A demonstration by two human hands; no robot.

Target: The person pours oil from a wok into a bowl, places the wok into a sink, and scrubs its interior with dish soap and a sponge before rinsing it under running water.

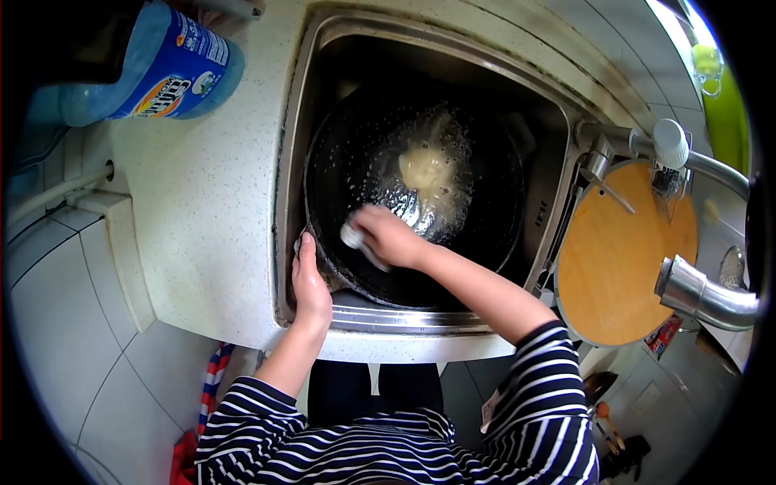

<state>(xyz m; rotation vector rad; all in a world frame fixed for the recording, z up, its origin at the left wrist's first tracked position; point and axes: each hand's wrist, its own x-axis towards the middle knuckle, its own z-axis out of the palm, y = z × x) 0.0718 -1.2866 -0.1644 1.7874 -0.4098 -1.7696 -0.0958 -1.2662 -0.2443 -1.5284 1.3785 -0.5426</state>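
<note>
The speckled white table (202, 210) of a tiled kitchen surrounds a metal sink (388, 322). A large round black pan (339, 162) sits inside the sink, its inner surface wet and covered with drops and bubbles, with a pale yellowish patch (427, 168) near its middle.

The right hand (390, 238) reaches into the pan, fingers bent and pinching a small white cloth (352, 235); both are blurred, so the cloth's exact shape is unclear. The left hand (310, 279) lies against the pan's near-left edge, fingers close together; whether they are curled tightly around the rim, I cannot tell.

A blue bottle (174, 69) lies toward the upper left in view. To the right of the sink are a tap (598, 158) and a round wooden board (614, 267). Both sleeves (537, 372) are black with white stripes.
</note>
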